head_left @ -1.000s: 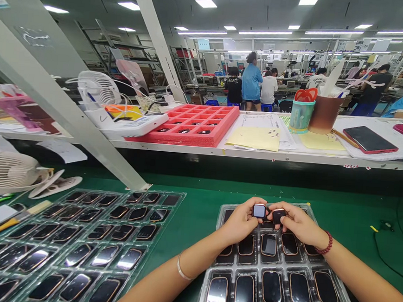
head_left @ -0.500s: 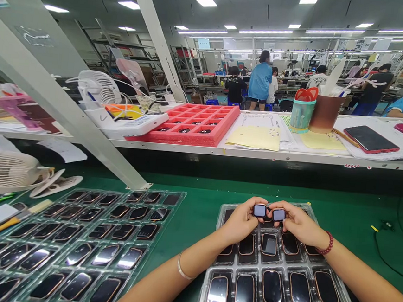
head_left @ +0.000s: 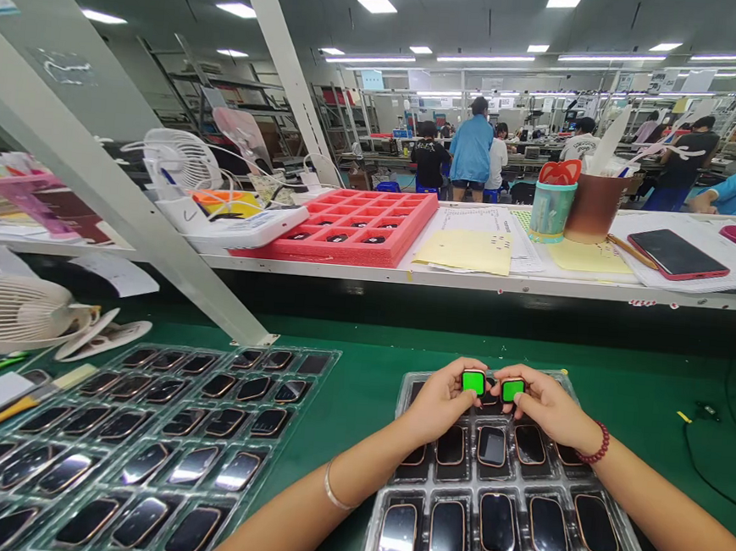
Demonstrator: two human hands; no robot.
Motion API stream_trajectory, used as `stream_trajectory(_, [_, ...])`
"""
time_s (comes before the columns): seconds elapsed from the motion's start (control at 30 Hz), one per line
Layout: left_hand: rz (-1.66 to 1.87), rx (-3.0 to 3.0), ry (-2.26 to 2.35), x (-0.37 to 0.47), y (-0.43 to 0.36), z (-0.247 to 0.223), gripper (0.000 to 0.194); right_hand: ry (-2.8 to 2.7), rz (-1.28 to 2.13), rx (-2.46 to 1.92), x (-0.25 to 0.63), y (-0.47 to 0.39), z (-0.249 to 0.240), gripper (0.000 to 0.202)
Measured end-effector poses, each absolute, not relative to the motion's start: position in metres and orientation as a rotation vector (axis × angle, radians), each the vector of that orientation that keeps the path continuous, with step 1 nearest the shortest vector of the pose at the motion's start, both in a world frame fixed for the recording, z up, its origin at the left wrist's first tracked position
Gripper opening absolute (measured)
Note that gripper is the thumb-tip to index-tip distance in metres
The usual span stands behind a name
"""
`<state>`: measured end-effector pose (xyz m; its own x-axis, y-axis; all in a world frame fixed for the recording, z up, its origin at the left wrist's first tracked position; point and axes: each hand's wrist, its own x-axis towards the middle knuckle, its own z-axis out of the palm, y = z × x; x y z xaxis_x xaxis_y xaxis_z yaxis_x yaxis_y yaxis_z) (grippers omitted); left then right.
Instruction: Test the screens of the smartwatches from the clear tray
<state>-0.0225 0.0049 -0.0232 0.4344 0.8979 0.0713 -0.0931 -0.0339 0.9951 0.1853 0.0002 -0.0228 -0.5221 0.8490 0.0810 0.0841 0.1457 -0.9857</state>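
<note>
Fingers (head_left: 458, 405) pinch a left watch (head_left: 472, 382) and a right watch (head_left: 513, 391), both screens glowing green.
Left hand (head_left: 436, 402) and right hand (head_left: 547, 406) hold them side by side over the far part of a clear tray (head_left: 475, 491) filled with dark-screened watches (head_left: 447, 533). More filled trays (head_left: 269, 443) lie leftward on the green table (head_left: 349, 393), near a white fan (head_left: 18, 309).

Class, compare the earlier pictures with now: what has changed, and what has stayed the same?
The screen in the left hand went from whitish to green; the one in the right hand, from dark through whitish to green. The background person in blue shifted right. Both hands kept their grip; the tray stayed put.
</note>
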Motion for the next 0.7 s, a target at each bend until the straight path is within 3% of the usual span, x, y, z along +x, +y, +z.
stream_trajectory(0.7, [0.955,1.398,0.821,-0.0239,0.0038,-0.022,0.032,-1.774,1.433,-0.889,0.1857,0.0007,-0.0229,0.028])
